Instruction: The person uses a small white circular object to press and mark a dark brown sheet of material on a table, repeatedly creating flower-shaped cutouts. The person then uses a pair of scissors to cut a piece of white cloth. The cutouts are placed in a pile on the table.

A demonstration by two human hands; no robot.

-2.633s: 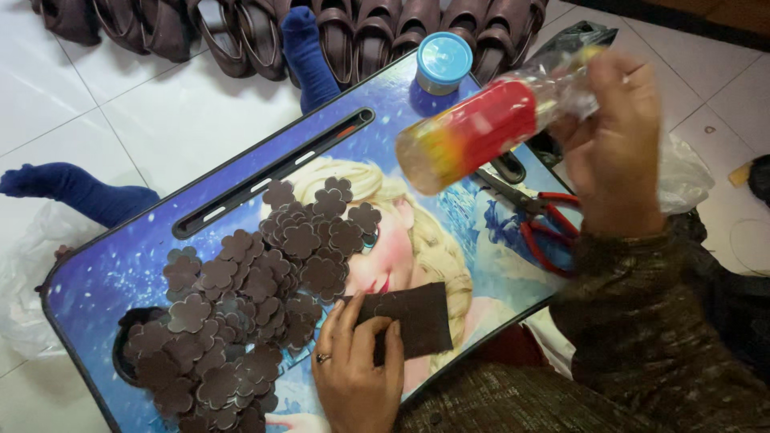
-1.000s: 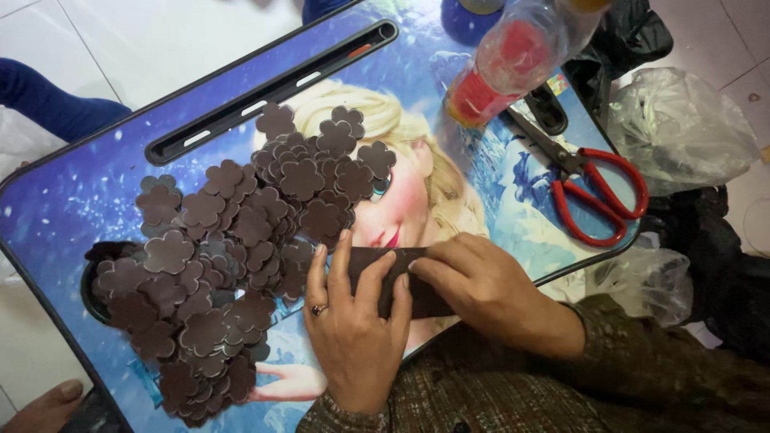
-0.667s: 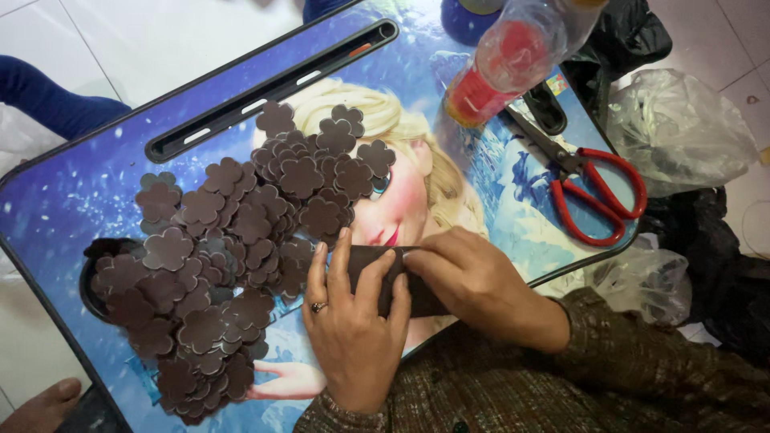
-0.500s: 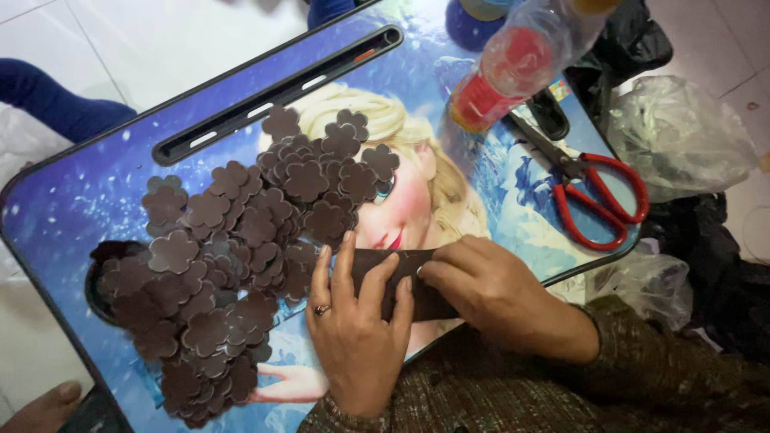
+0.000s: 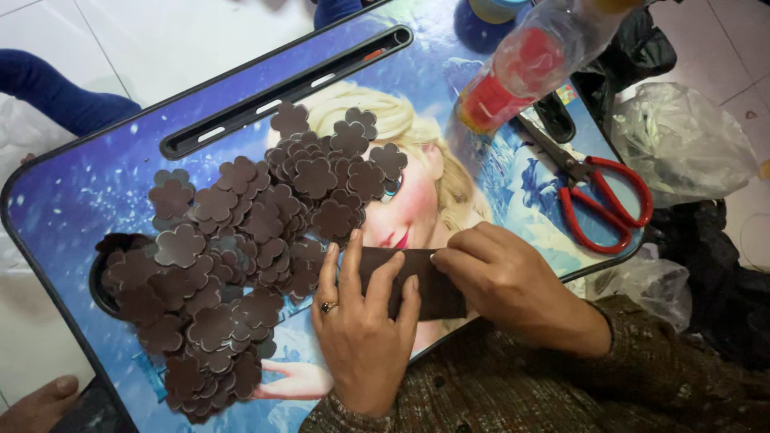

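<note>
A dark brown rectangular sheet lies on the blue picture-printed lap table near its front edge. My left hand, a ring on one finger, presses flat on the sheet's left part. My right hand rests on the sheet's right end, fingertips pinching its upper edge. To the left lies a heap of several brown flower-shaped cutouts, spreading from the table's middle to its front left.
Red-handled scissors lie at the table's right. A clear bottle with red and yellow contents lies at the top right. A slotted groove runs along the far edge. Plastic bags sit on the floor right. A blue-sleeved limb lies at left.
My right hand put the bottle down at the top right and came to the brown sheet. Over the last second both hands stay on the sheet with only small finger shifts.
</note>
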